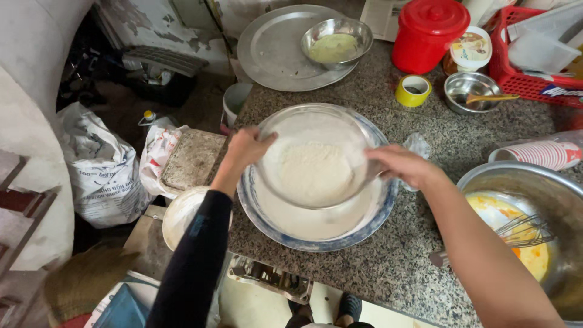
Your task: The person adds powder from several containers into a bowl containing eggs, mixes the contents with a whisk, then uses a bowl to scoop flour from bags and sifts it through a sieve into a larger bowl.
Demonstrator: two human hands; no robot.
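Both hands hold a round sieve (pixel 313 159) filled with white flour above a wide blue-rimmed white plate (pixel 316 243). My left hand (pixel 246 149) grips the sieve's left rim. My right hand (pixel 401 164) grips its right rim. Sifted flour lies on the plate beneath. The plate rests on a speckled granite counter (pixel 395 261).
A large metal bowl (pixel 516 176) with yellow batter and a whisk (pixel 522 231) sits at the right. Behind are a stack of paper cups (pixel 543 153), a yellow tape roll (pixel 413 90), a small steel bowl (pixel 470 91), a red lidded container (pixel 428 33), a red basket (pixel 534 85), and a metal tray (pixel 273 54) holding a bowl.
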